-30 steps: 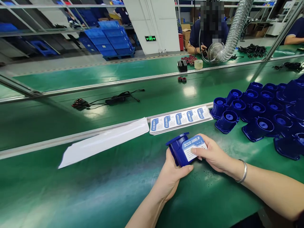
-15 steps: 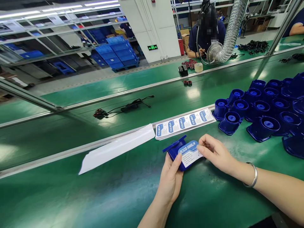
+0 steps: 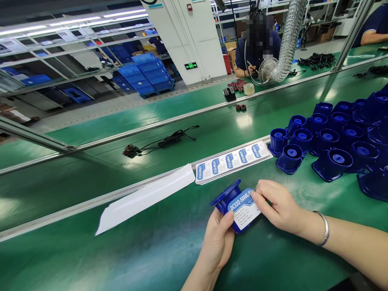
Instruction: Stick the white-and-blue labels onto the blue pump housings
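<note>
Green conveyor belt (image 3: 151,258) beneath us: our left hand (image 3: 216,238) grips the seemingly light, rigid blue plastic flanged housing (image 3: 224,197) by its body, just above the belt, while our right hand (image 3: 277,206) pinches its flimsy white-and-blue label (image 3: 242,208).

A factory work line is shown. Long green moving belts (image 3: 75,182) with silver metal rails (image 3: 182,117) are laid side by side. Many dark blue round plastic parts (image 3: 327,141) are piled on the near belt, beside a strip of blue-and-white printed labels (image 3: 233,158), and one blue plastic part with a printed label (image 3: 239,204) is seen in front. Stacked blue plastic crates (image 3: 142,74), a silver bendy air pipe (image 3: 286,40) and a seated worker in a dark blue shirt (image 3: 241,56) are seen farther back.
</note>
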`<state>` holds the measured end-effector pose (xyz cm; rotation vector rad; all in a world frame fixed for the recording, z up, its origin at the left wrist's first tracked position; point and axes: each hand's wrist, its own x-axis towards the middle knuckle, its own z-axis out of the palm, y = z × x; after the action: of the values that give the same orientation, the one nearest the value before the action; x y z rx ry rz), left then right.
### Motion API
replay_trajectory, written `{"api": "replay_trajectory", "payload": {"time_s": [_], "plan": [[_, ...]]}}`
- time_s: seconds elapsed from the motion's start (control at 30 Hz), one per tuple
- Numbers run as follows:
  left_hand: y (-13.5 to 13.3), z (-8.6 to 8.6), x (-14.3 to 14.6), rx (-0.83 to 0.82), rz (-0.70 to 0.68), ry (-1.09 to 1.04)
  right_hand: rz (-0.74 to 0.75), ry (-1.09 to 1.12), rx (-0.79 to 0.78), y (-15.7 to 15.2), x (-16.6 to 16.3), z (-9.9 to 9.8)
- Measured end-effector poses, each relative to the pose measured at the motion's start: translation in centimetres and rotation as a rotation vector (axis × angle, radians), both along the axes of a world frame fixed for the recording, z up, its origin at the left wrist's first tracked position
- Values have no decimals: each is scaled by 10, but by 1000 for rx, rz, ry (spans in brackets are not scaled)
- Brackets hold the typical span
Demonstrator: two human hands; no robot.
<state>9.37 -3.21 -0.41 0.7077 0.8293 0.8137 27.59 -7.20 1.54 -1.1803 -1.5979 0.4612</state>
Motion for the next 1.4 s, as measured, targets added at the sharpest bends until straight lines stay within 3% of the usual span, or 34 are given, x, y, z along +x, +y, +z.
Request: {"api": "replay_trajectory", "payload": {"time_s": [0.33,0.57,0.87,0.97,1.07,1.17,1.3,1.4], "plan": [[-9,-5,-8,7,19,-34,49,-22,92,0,-5,-1],[-15,-5,-10,-35,70,-63,113,119,-23,-4,-15,-8],[-7,-19,-22,-19,-80,-133,125,593,-411,-8,-32,-37],[-5,-8,-17,-42,-164,-182,88,679,-396,1,-25,-39],[-5,5,-9,-124,-260,-248,14,653,-273,10,-10,-35],[-5,8,1,-194,-322,-270,155,644,-237,14,1,-27],[-7,2,11,-269,-391,-263,412,667,-364,11,3,-25],[-5,1,14,-308,-414,-254,381,688,-443,9,0,-30]]}}
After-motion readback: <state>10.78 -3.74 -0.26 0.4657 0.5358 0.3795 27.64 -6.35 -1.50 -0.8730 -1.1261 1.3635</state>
